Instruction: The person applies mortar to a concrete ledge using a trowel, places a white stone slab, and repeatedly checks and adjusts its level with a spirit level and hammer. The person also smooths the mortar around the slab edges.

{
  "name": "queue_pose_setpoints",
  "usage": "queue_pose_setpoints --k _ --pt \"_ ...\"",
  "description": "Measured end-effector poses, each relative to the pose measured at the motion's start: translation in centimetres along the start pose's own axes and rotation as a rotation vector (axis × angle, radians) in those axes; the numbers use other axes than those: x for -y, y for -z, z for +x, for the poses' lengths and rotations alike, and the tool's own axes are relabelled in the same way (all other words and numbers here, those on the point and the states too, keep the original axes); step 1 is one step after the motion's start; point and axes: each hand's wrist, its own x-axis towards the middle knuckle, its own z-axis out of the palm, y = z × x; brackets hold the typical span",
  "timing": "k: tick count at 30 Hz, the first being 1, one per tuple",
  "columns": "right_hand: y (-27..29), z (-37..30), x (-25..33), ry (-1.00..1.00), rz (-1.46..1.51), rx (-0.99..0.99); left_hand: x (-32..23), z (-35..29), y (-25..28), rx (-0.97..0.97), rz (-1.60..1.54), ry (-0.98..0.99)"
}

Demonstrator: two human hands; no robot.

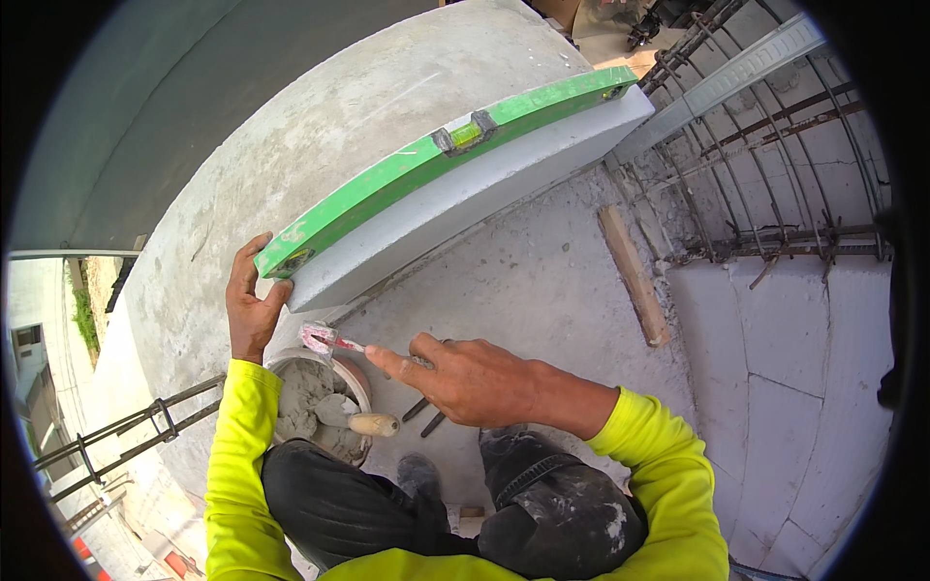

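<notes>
Yellow sleeves [670, 460]: head view, nearest the camera, either side of dark trousers [334, 499].
Left hand [256, 300]: thumb and fingers pinching the left end of the green level.
Green level [373, 197]: along the white block's far upper edge; full contact cannot be told.
White block [489, 198]: along the far edge of the floor [552, 276].
Right hand [465, 380]: curled round a red-handled tool, forefinger extended.
Red-handled tool [318, 336]: whitened head, near the block's left end.
Bucket [362, 385]: near the floor's left edge; grey mortar [298, 389], trowel [374, 424] inside, handle jutting.
Level risk: one-ended grip; far end could slip.
Block risk: a hard, off-centre knock could chip or tilt it.
Bucket risk: a knee catching the trowel's handle could spill mortar.
</notes>
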Motion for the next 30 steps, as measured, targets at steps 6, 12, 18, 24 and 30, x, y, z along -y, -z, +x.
queue_pose_setpoints --k 6,12,18,24,30 --pt "0.1 0.1 -0.1 0.014 -0.013 -0.027 -0.1 0.0 0.0 -0.019 -0.016 -0.022" --pt "0.6 0.3 0.2 0.002 -0.031 -0.034 -1.1 0.3 -0.2 -0.070 0.012 -0.101" --pt "1.7 1.0 1.1 -0.049 -0.107 -0.011 -1.3 0.6 0.5 -0.092 0.129 -0.116" --pt "3.0 2.9 1.3 0.027 -0.220 -0.105 -1.4 0.7 0.5 -0.065 0.078 -0.131" --pt "3.8 5.4 1.0 0.094 -0.310 -0.067 -1.5 0.6 0.5 -0.021 0.027 -0.100"
